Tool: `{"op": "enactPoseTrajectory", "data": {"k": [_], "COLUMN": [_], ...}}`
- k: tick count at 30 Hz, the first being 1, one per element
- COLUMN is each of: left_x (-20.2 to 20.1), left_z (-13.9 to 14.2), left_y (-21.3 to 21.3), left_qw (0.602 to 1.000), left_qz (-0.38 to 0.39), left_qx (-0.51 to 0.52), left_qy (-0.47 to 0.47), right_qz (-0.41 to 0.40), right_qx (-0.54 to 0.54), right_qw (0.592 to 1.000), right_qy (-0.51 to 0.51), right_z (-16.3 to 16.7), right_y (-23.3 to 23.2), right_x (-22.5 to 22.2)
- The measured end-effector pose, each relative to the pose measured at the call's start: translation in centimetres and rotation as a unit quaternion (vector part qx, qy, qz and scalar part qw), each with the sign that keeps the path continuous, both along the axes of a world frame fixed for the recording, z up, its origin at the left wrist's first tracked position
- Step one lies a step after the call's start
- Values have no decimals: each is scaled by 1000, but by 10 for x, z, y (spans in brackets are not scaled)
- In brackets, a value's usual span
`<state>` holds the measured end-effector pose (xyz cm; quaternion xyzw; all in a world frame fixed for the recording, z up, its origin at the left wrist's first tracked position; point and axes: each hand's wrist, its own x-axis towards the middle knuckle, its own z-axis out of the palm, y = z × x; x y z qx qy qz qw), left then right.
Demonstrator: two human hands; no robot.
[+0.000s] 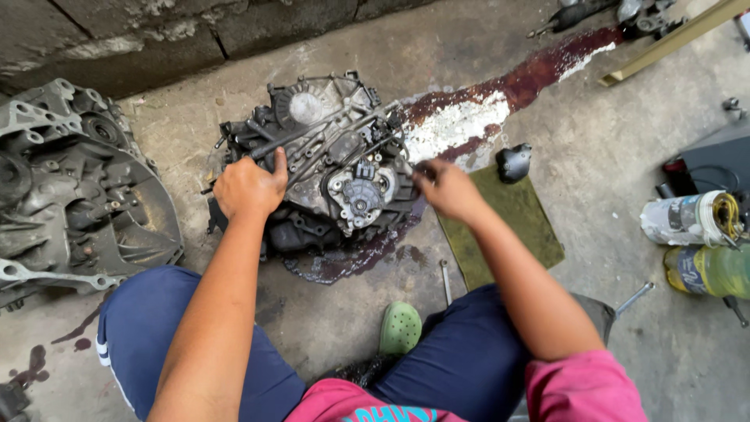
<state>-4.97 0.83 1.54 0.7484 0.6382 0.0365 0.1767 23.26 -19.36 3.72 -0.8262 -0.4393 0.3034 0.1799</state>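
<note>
A grimy gearbox (328, 168) sits on the concrete floor (609, 156) near the wall at the far edge, in a dark red-brown oil puddle (344, 262) that trails toward the far right corner. The left hand (248, 187) is closed on the gearbox's left upper side, thumb pressed against a black rod there. The right hand (447, 190) rests at the gearbox's right edge, fingers curled and blurred; whether it grips anything cannot be told. Just right of it lies a green mat (512, 227) with a black cap (513, 162) at its far end. A second housing (70, 187) lies at the left edge. 2 bottles (695, 246) lie at the right edge. A green clog (400, 328) shows between the knees.
</note>
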Motion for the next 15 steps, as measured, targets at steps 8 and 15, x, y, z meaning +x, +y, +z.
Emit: {"op": "enactPoseTrajectory", "data": {"k": [8, 15], "left_x": [1, 0], "left_z": [-5, -2], "left_y": [-7, -3], "left_qw": [1000, 1000], "left_qz": [-1, 5], "left_qx": [28, 14], "left_qy": [2, 4], "right_qz": [-56, -79], "right_qx": [34, -15], "right_qw": [972, 977], "right_qy": [224, 199], "right_z": [-37, -40], "right_y": [-29, -17], "right_x": [-32, -40]}}
